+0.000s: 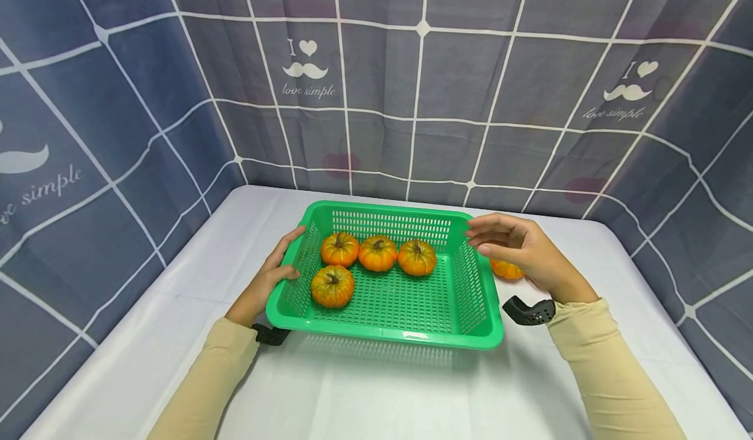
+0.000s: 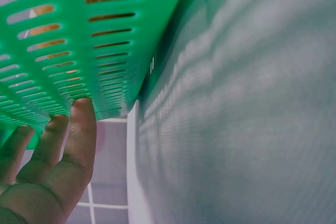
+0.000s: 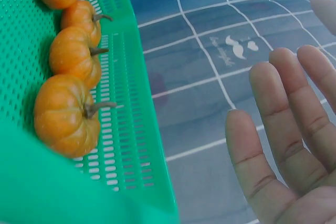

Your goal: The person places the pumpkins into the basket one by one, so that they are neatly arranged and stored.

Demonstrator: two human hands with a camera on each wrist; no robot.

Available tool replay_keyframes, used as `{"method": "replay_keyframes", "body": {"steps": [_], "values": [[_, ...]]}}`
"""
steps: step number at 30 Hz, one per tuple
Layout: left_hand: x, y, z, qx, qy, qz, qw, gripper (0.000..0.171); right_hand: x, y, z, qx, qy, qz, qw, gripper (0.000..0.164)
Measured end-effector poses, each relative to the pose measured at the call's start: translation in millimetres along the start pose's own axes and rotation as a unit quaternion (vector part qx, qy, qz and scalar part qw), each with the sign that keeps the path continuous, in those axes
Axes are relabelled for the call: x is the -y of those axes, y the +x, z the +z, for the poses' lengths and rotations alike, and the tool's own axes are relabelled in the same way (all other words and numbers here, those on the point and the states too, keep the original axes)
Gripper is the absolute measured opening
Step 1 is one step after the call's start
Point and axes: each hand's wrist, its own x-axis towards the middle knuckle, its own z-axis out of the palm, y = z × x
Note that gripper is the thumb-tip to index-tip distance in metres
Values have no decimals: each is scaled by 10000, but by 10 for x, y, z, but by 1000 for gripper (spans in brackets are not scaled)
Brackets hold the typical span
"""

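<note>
A green plastic basket [image 1: 388, 337] with slotted walls holds several small orange pumpkins. Three stand in a row toward its back wall, the middle one [image 1: 378, 253] among them, and another pumpkin [image 1: 332, 287] sits in front at the left. My left hand [image 1: 265, 286] grips the basket's left rim, thumb over the edge; in the left wrist view its fingers [image 2: 79, 140] lie against the slotted outer wall. Beside the right rim my right hand [image 1: 523, 247] hovers with fingers extended, holding nothing. Partly hidden beneath it, one more pumpkin [image 1: 506, 270] lies outside the basket.
A white cloth [image 1: 376, 401] covers the table under the basket. Dark blue-grey curtains [image 1: 382, 67] with white grid lines and moustache prints surround the table at the back and both sides. A black strap [image 1: 529, 310] sits at the right wrist.
</note>
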Motion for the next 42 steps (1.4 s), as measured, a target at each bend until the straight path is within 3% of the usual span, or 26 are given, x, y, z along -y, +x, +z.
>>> {"method": "replay_keyframes", "body": {"steps": [6, 12, 25, 33, 42], "values": [[2, -13, 2, 4, -48, -20, 10000, 92, -78, -65, -59, -142, 381, -143, 9991, 43], [1, -14, 5, 5, -34, 110, 9999, 92, -167, -143, -98, -388, 314, -333, 9982, 43], [-6, -20, 12, 1, -83, 53, 10000, 93, -314, -328, -163, -1653, 279, -525, 9845, 40], [3, 3, 5, -6, -37, 202, 9998, 93, -391, -400, -174, -2452, 445, -826, 9649, 41], [2, 13, 3, -5, -69, 207, 9998, 92, -540, -499, -197, -3648, 598, -806, 9257, 42]]}}
